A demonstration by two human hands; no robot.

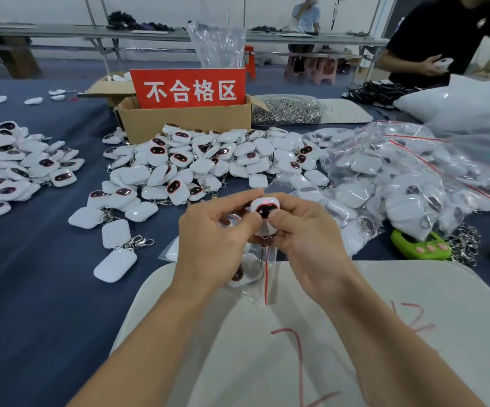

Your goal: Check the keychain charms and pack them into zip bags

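Head view, only one: both hands up over the near edge of the table, left hand (pixel 217 233) and right hand (pixel 305 230) meeting on one white charm (pixel 265 209), dark face with red rim turned up to the camera. Both grips are closed: left thumb and forefinger pinch its left side, right thumb presses on the lower face with fingers curled behind. A clear zip bag (pixel 263 284) with a red seal strip hangs just under the hands, with another charm (pixel 239 274) inside; can't tell which hand has the bag. It sits above a white board (pixel 414 295) marked in red. Loose charm pile (pixel 208 163) lies mid-table on the blue cloth (pixel 32 289), a second pile (pixel 12 165) at left, filled bags (pixel 399 177) at right, and a cardboard box (pixel 185 124) with a red sign (pixel 188 88) behind. Looks like the checking step, not bagged yet. Handling guess: the charm is light, hard-shelled, smooth and likely slippery, so hold it by the side edges and keep off the glossy face; the metal clasp would dangle and snag. The bag is thin, limp film, so grip it at the mouth by the strip.
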